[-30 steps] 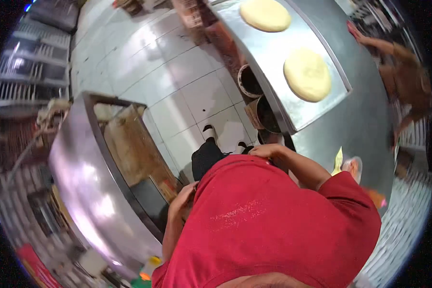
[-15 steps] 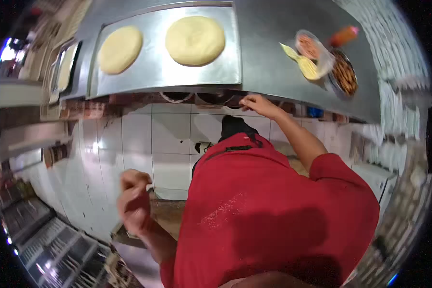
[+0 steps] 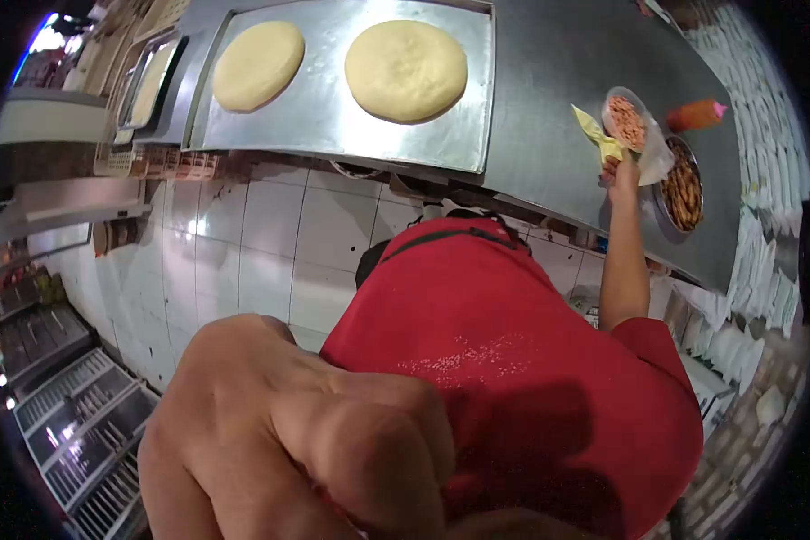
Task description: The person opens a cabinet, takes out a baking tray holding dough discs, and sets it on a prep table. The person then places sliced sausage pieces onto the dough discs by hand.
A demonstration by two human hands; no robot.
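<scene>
My right hand (image 3: 620,175) is stretched over the right part of the steel table, its fingers closed on the lower end of a yellow bag-like wrapper (image 3: 594,131) pinched in at the middle. Just behind it sits a clear tub (image 3: 625,120) of pinkish shredded filling, a clear plastic bag (image 3: 657,158) hanging by its side. To the right is an oval metal dish (image 3: 682,187) of browned strips. My left hand (image 3: 297,423) looms large close to the camera, fingers curled; its fingertips are hidden, so anything inside cannot be seen.
A steel tray (image 3: 324,126) at the table's left holds two flat rounds of dough, left (image 3: 258,67) and right (image 3: 406,70). An orange-red squeeze bottle (image 3: 693,115) lies behind the dish. White stacks (image 3: 756,117) line the right side; a metal rack (image 3: 90,441) stands lower left.
My right hand has moved from the table's front edge up and right onto the yellow wrapper. My left hand has risen close to the camera. The view has shifted slightly.
</scene>
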